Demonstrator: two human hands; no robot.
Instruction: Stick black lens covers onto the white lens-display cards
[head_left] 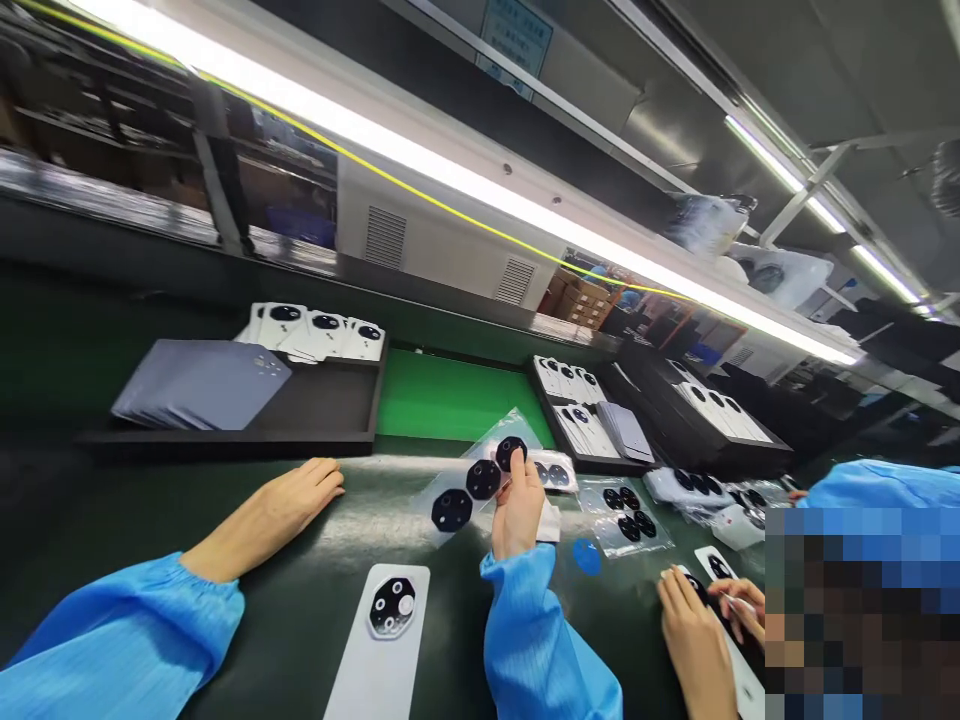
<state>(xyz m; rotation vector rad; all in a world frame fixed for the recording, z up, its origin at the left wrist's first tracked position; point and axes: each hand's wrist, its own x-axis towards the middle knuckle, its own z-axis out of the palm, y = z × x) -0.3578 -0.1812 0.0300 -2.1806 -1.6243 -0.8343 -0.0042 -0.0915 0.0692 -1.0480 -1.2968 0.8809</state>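
My right hand (pixel 517 515) pinches film (pixel 487 446) bearing black discs (pixel 483 480) | left hand (pixel 304 490) rests, seemingly empty, on counter (pixel 285 620) | likely handling step; next needs steady grip

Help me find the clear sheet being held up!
Find the green mat. Just in front of it, the right hand holds the clear sheet. It shows three black camera discs in a slanting row, while the flat sheet to the right shows four.

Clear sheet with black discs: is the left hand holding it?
No, the right hand holds the clear sheet; the left hand lies apart.
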